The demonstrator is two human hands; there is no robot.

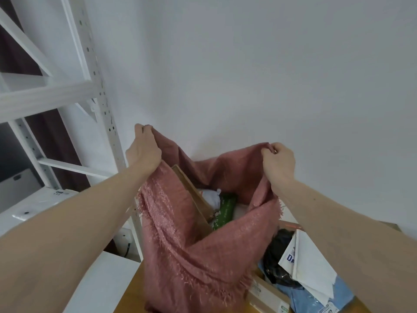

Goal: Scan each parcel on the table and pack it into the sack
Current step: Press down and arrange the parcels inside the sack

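A dusty-pink woven sack (191, 256) stands on the wooden table (133, 292), its mouth held wide. My left hand (143, 150) grips the sack's far left rim, lifted high. My right hand (278, 162) pinches the right rim. Inside the sack lie a brown cardboard box (194, 197), a white parcel (211, 197) and a green parcel (224, 213). On the table to the right of the sack lie a black bag parcel (279, 256), a white mailer with blue print (309, 263), a light-blue parcel (316, 297) and a small cardboard box (266, 294).
A white metal shelving rack (94, 86) rises at the left, close to the sack. White boxes (33, 202) sit on a lower shelf at the left. A plain white wall (248, 64) fills the background behind the table.
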